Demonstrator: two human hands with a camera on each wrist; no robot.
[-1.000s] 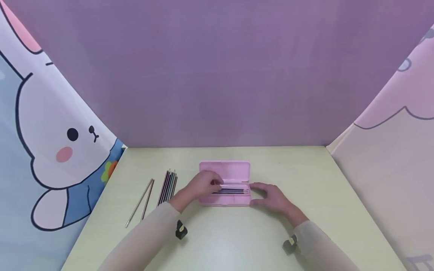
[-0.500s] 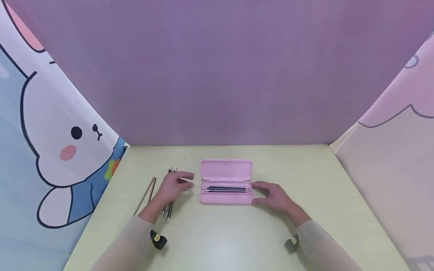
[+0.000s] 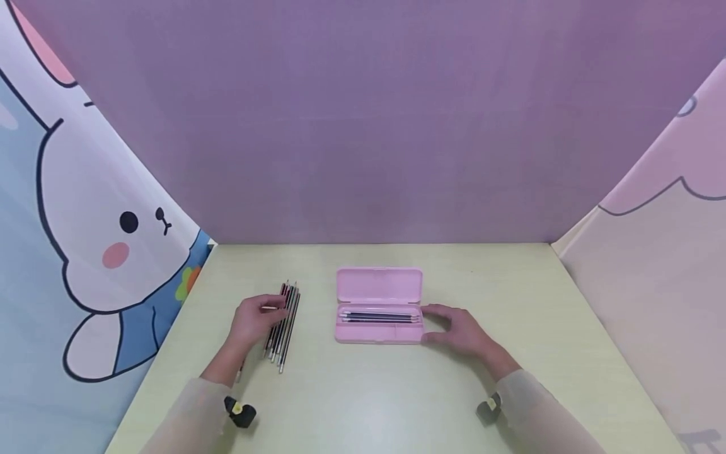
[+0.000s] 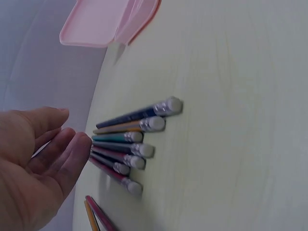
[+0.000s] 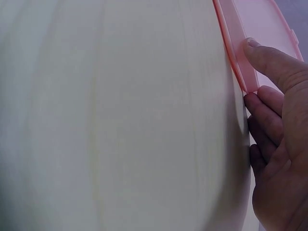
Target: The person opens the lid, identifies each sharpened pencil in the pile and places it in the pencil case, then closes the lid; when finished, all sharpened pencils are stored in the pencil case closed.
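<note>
By slim eraser-tipped pencils (image 4: 117, 138): left hand (image 3: 251, 321), unclenched | Against smooth pink case (image 3: 379, 285): right hand (image 3: 462, 331), fingers relaxed

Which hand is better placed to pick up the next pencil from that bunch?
Likely the left hand: it's beside the pencil bunch and seems to hold nothing. The right hand touches the far end of the pink case, farther away.

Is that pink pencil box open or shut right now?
Open. The pink pencil box has its lid swung back on the side away from the person, and dark pencils show inside.
</note>
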